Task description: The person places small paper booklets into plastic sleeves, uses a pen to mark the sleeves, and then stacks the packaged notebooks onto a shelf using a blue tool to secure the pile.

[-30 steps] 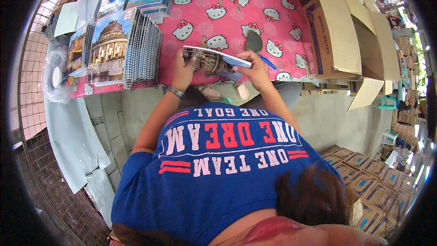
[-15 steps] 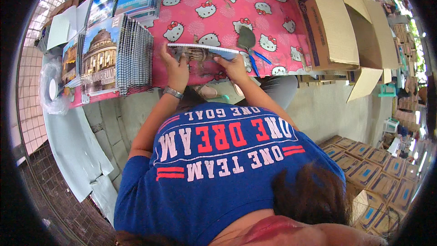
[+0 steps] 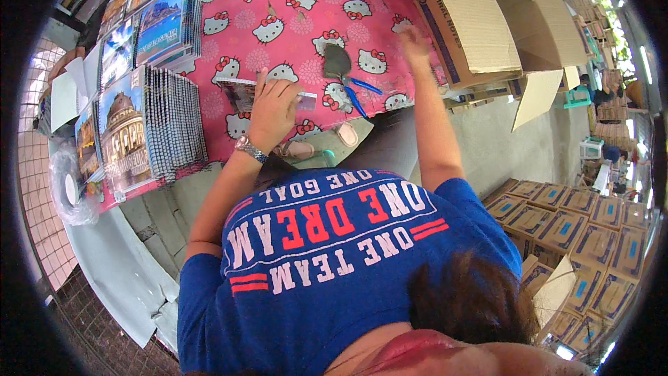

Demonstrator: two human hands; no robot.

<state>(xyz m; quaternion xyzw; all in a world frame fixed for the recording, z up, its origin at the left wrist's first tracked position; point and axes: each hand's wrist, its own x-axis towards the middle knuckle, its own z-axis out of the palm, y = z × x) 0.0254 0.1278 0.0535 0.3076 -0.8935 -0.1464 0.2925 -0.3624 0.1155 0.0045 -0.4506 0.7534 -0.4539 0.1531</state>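
While our left hand [image 3: 273, 111] holds the notebook [image 3: 238, 92], we do well to keep it level and steady; it lies under those fingers, showing on both sides. Our right hand [image 3: 415, 49] blurs near the carton [image 3: 480, 28], so we cannot tell how wide its fingers are (the blue-handled tool [image 3: 355, 99] lies on the worktop [image 3: 296, 49] between both hands' fingers).

Right hand [image 3: 415, 47] off notebook [image 3: 239, 93], moved from left of the blue-handled tool [image 3: 346, 82] to its right; left hand [image 3: 275, 108] now alone on notebook.
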